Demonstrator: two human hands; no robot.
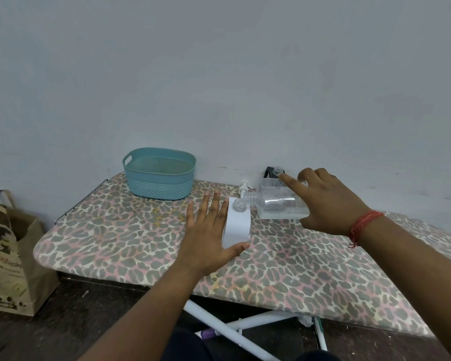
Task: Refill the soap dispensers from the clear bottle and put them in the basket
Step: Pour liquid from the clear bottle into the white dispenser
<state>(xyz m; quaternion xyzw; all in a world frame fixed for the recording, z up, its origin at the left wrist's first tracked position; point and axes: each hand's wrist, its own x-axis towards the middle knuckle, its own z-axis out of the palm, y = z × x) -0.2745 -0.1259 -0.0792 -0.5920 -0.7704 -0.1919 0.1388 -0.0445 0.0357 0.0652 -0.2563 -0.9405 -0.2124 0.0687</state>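
Observation:
A white square soap dispenser [237, 226] stands upright on the leopard-print board, its top opening uncovered. My left hand [208, 230] steadies it, fingers flat against its left side and the thumb at its base. My right hand [326, 201] holds the clear bottle [276, 201] tipped on its side, neck pointing left into the dispenser's opening. Clear liquid lies in the bottle. A white pump head [244, 188] lies on the board behind the dispenser. The teal basket [159, 190] sits empty at the back left.
A black dispenser [272, 171] stands against the wall behind the clear bottle, mostly hidden. The ironing board [120, 230] ends at a wire rest on the left. A brown paper bag [8, 256] stands on the floor at left. White board legs show below.

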